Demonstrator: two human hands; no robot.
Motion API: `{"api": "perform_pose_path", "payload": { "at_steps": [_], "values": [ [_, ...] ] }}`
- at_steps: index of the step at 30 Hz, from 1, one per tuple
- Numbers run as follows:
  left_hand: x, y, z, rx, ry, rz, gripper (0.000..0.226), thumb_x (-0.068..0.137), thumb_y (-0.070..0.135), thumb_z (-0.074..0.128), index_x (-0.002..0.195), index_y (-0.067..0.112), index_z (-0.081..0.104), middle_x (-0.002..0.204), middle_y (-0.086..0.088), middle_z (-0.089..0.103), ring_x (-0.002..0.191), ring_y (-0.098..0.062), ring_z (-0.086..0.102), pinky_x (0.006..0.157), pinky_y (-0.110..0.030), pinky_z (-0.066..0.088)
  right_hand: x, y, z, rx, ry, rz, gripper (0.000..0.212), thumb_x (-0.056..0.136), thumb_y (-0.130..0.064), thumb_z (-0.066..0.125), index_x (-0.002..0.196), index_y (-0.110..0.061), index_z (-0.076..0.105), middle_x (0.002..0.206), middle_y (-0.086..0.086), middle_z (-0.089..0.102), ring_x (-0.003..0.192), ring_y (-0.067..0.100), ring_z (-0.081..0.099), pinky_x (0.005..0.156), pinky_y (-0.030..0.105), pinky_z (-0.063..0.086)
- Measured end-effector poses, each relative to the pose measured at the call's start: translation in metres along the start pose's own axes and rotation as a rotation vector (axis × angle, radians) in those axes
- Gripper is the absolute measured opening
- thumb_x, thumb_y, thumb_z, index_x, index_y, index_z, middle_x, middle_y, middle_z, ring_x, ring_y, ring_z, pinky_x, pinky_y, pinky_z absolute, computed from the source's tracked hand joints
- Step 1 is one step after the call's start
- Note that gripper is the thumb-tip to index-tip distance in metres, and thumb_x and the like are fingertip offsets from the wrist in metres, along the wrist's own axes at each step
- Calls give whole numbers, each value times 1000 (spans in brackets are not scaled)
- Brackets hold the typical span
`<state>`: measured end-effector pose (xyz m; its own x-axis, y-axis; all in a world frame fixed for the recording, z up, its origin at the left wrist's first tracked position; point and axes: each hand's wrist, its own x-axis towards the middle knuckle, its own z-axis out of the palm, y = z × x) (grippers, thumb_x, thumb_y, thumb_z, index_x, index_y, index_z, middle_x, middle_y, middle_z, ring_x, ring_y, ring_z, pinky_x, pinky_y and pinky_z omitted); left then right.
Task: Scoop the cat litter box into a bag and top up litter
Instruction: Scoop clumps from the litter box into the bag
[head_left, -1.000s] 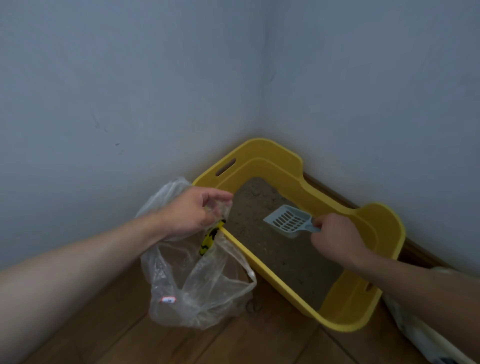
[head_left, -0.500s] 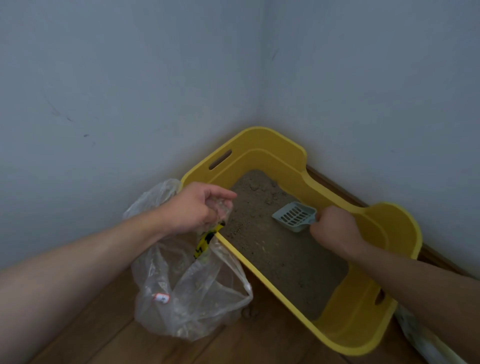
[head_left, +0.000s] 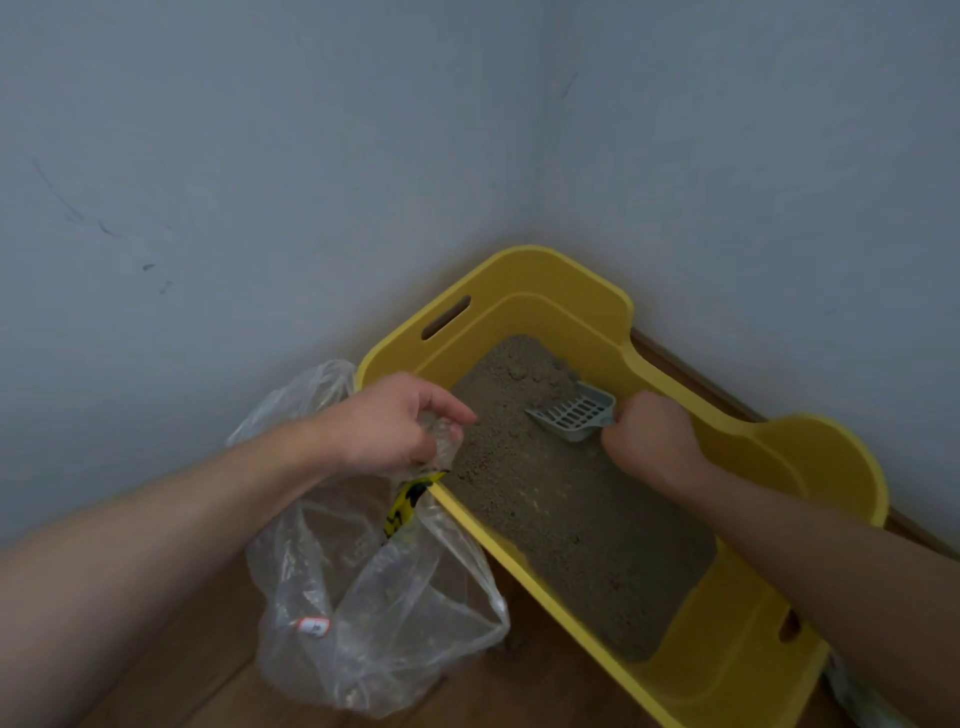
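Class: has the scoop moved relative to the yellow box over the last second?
Yes: the scoop dropped toward the litter, nearer the box's far end.

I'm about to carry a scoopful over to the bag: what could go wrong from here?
1. The left hand grips the bag by its bunched edge, so its mouth looks narrow; a scoopful may miss and hit the floor.
2. The scoop is slotted; litter may sift out while crossing the box rim.

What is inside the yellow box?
Grey-brown litter with little lumps covers the bottom of the yellow box. The right hand holds a slotted scoop in there too. Anything buried under the litter is hidden.
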<state>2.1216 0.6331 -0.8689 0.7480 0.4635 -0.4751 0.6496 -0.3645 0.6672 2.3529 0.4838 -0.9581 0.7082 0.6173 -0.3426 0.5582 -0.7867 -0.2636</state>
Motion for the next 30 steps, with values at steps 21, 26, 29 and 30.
{"api": "perform_pose_path", "payload": {
  "at_steps": [21, 26, 29, 30],
  "values": [
    [3, -10, 1, -27, -66, 19, 60, 78, -5, 62, 105, 48, 66, 83, 12, 68, 62, -32, 64, 55, -42, 55, 38, -30, 22, 238, 13, -115, 36, 90, -4, 55, 125, -10, 64, 102, 7, 67, 82, 20, 65, 77, 40, 59],
    [2, -9, 4, -91, -73, 33, 59, 79, -9, 58, 112, 40, 67, 102, 5, 69, 52, -19, 50, 49, -31, 40, 38, -35, 34, 307, 31, -155, 42, 89, -1, 54, 130, -8, 61, 121, 12, 67, 100, 26, 64, 84, 35, 53],
    [-1, -8, 3, -96, -68, 30, 56, 81, -10, 57, 119, 30, 67, 92, 6, 65, 40, -1, 46, 43, -18, 37, 37, -34, 35, 317, 40, -173, 40, 90, -2, 55, 129, -8, 62, 122, 13, 67, 102, 27, 63, 86, 35, 51],
    [-2, -8, 3, -92, -69, 28, 56, 82, -10, 57, 121, 29, 66, 101, 7, 65, 40, 3, 48, 42, -15, 37, 36, -34, 35, 316, 45, -182, 40, 91, -3, 56, 130, -8, 61, 123, 13, 66, 104, 28, 63, 87, 35, 50]
  ]
}}
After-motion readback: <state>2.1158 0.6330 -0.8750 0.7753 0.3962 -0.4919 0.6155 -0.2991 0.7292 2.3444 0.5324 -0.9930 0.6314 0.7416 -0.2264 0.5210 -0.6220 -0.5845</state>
